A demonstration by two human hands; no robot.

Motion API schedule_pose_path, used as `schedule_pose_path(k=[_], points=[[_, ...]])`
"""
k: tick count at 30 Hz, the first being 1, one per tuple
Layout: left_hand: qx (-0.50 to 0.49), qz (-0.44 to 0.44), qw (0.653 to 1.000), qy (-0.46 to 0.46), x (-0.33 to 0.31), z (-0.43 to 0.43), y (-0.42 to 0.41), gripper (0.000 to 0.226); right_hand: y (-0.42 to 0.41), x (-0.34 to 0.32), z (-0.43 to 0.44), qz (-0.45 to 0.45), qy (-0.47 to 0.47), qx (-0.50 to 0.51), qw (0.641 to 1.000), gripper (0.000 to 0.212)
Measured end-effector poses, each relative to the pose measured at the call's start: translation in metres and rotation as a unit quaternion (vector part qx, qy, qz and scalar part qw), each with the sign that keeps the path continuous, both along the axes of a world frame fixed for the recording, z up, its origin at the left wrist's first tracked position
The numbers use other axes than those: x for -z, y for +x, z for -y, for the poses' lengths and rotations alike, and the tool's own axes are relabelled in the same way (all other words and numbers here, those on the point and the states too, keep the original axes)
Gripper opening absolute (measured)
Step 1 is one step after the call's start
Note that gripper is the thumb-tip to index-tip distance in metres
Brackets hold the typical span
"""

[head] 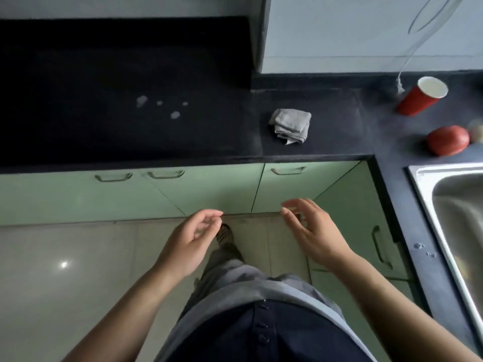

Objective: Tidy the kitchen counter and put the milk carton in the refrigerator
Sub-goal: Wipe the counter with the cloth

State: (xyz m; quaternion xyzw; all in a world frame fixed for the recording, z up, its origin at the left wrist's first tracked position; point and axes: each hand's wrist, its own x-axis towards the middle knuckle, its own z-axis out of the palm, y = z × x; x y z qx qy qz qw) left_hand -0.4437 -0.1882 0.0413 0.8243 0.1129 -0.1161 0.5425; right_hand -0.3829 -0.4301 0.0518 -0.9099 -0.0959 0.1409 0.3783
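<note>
The dark counter (326, 100) runs across the top and turns down the right side. Several white spill drops (162, 107) dot its left part. A folded grey cloth (290, 125) lies near the counter's front edge, right of the drops. A red paper cup (418, 100) stands at the far right. My left hand (194, 239) and my right hand (311, 231) hover empty over the floor in front of the cabinets, fingers apart, well below the counter. No milk carton is in view.
A red apple (447, 140) lies on the right counter beside a pale round object (476, 131) at the frame edge. A steel sink (460, 205) sits at the right. Green cabinet doors with metal handles (209, 194) line the front. The floor is tiled (65, 270).
</note>
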Motion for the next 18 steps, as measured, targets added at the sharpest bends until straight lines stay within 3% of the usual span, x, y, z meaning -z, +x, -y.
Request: schedule_pose_path(k=[9, 14, 18], points=[[0.123, 0.027, 0.987, 0.100, 0.019, -0.035, 0.217, 0.020, 0.179, -0.001, -0.035, 0.032, -0.010, 0.080, 0.996, 0.033], [0.227, 0.067, 0.946, 0.223, 0.040, -0.036, 0.281, 0.035, 0.249, 0.016, -0.037, 0.026, -0.063, 0.092, 0.993, 0.038], [0.275, 0.040, 0.893, 0.353, 0.058, -0.032, 0.297, 0.057, 0.281, 0.034, -0.033, 0.024, -0.124, 0.054, 0.990, 0.045]])
